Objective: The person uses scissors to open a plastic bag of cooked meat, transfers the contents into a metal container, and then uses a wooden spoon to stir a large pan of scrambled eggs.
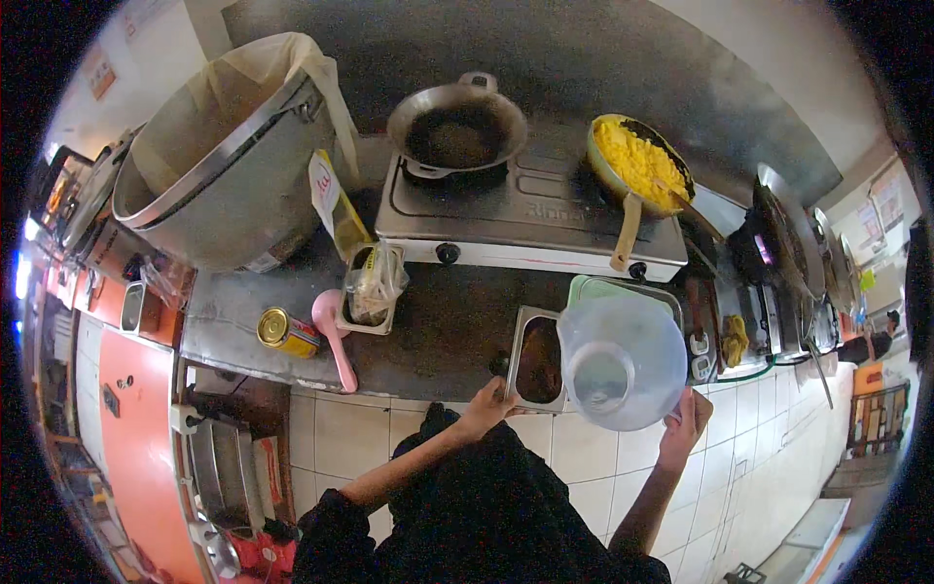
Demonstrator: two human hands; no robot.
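Note:
My left hand (490, 405) grips the near left corner of a metal food pan (516, 358) with dark brown contents, at the counter's front edge. My right hand (684, 423) holds a translucent plastic pitcher (657, 343) by its handle, at the right side of the pan. The pitcher partly covers a green container (581, 287) behind it. Left of the pan lies a pink plastic ladle (340, 350), beside a yellow-labelled can (290, 333) and a small metal container (371, 325) with a plastic bag in it.
A two-burner gas stove (511, 219) bears a wok (458, 139) and a frying pan (629, 171) of yellow scrambled egg with a wooden utensil. A large cloth-draped pot (270, 182) stands at left. More woks (784, 226) stand at right. A person (879, 339) is at the far right.

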